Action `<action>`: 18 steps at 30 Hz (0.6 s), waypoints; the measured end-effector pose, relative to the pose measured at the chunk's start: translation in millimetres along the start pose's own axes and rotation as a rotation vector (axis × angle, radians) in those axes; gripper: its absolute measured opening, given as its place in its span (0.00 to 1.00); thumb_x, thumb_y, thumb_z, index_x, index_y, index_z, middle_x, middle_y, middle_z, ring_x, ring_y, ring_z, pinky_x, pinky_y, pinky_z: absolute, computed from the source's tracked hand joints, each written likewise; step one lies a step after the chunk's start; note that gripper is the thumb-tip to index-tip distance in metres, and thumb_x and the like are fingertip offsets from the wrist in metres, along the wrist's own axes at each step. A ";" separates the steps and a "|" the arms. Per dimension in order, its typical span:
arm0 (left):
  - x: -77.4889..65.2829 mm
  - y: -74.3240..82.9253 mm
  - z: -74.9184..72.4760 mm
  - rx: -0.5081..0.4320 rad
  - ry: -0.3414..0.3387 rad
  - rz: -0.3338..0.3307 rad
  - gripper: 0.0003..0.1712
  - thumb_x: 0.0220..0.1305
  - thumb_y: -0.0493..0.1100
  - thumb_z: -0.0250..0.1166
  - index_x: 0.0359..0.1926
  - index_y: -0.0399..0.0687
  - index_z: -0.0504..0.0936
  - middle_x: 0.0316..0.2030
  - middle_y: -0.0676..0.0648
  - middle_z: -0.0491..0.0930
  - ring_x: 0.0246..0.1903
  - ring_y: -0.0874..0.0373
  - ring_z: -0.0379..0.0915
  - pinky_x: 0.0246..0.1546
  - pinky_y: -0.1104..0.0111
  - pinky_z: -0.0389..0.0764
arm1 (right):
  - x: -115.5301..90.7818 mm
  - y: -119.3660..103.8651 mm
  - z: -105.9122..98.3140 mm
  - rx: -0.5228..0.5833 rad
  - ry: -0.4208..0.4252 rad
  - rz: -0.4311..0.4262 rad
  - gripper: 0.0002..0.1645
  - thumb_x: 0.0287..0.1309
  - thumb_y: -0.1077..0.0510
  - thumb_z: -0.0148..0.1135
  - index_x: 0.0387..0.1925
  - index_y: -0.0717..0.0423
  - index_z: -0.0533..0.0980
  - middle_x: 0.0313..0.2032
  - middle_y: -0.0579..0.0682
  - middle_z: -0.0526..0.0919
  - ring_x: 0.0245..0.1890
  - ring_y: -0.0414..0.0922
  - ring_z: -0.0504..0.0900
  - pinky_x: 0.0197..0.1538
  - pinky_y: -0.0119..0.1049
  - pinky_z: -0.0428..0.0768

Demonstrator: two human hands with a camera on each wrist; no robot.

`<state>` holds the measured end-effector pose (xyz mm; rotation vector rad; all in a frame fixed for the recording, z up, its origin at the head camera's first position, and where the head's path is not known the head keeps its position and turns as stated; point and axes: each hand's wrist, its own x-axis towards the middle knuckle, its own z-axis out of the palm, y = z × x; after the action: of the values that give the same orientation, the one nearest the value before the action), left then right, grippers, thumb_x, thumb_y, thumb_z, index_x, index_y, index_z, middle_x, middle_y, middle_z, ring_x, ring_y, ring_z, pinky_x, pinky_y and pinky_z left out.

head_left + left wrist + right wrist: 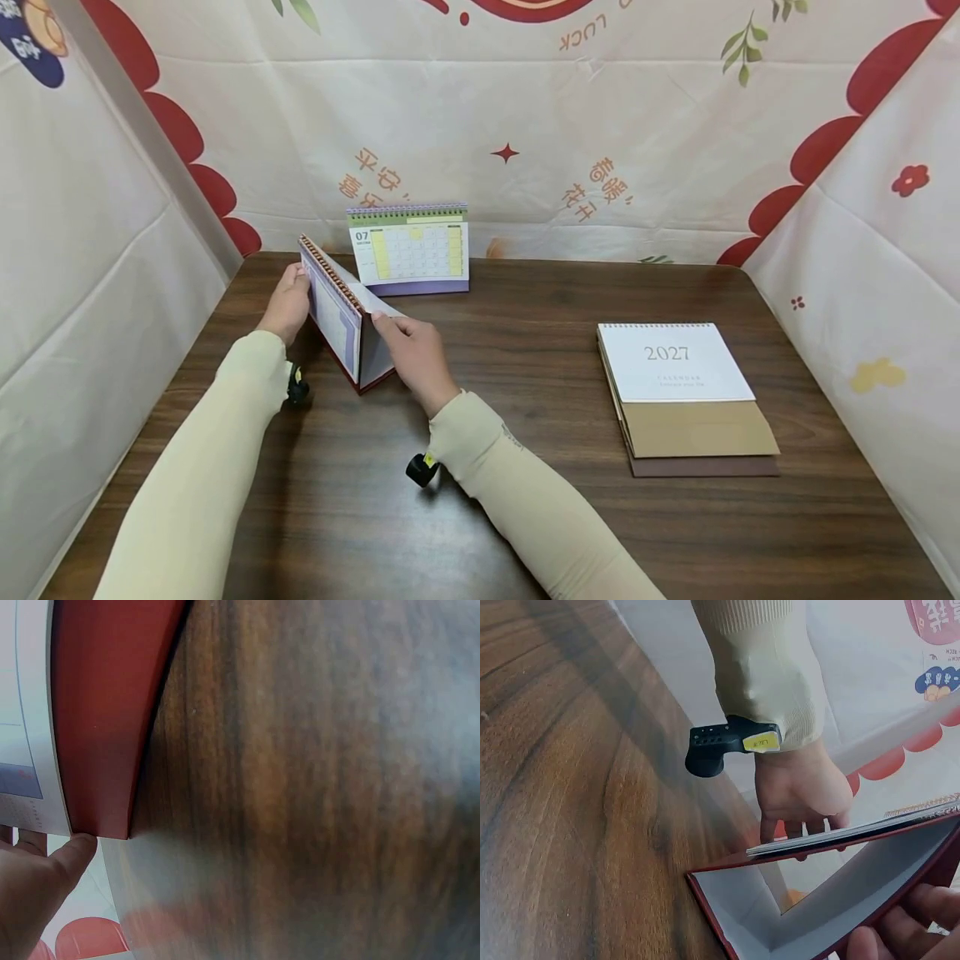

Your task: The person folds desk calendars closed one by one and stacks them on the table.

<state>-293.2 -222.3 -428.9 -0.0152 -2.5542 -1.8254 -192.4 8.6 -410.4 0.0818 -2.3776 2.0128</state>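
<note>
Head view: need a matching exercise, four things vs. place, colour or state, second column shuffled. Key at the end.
Things
1. 2027 calendar
2. 07 calendar
3. red-based calendar
4. table

Place, colour or state
A. held by the left hand and right hand
B. dark brown, wood-grained
C. white cover, toward the right side
D. green top strip, standing near the back edge

Pairs: 1-C, 2-D, 3-A, 4-B
</note>
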 end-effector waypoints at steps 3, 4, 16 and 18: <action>-1.3 0.0 0.7 0.000 0.015 0.003 0.29 0.81 0.50 0.29 0.71 0.38 0.54 0.68 0.35 0.56 0.70 0.48 0.45 0.71 0.55 0.43 | -0.2 -2.8 3.0 0.034 -0.009 0.028 0.33 0.64 0.36 0.61 0.26 0.65 0.80 0.21 0.45 0.71 0.23 0.40 0.67 0.26 0.33 0.64; -1.3 -0.3 0.9 0.002 0.017 0.001 0.29 0.81 0.51 0.29 0.71 0.38 0.54 0.68 0.35 0.57 0.70 0.48 0.45 0.71 0.54 0.43 | -0.3 -4.0 3.8 0.034 -0.007 0.041 0.34 0.63 0.35 0.61 0.25 0.64 0.79 0.21 0.45 0.72 0.23 0.40 0.68 0.26 0.33 0.65; -10.3 17.5 3.5 -0.007 0.007 -0.035 0.27 0.81 0.45 0.29 0.71 0.34 0.53 0.67 0.31 0.56 0.69 0.44 0.45 0.71 0.52 0.44 | 4.4 -21.0 9.4 0.009 -0.126 0.213 0.44 0.58 0.25 0.56 0.55 0.59 0.78 0.45 0.49 0.82 0.43 0.40 0.79 0.48 0.39 0.77; -16.3 27.0 4.8 -0.013 0.006 -0.033 0.27 0.81 0.43 0.29 0.71 0.32 0.53 0.67 0.30 0.56 0.69 0.43 0.45 0.71 0.51 0.44 | 5.5 -22.0 10.5 0.021 -0.141 0.201 0.41 0.60 0.28 0.57 0.55 0.58 0.78 0.44 0.49 0.82 0.42 0.40 0.80 0.47 0.39 0.78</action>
<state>-276.6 -209.2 -405.0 0.0327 -2.5544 -1.8504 -196.5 -5.5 -390.2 -0.0166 -2.5429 2.1873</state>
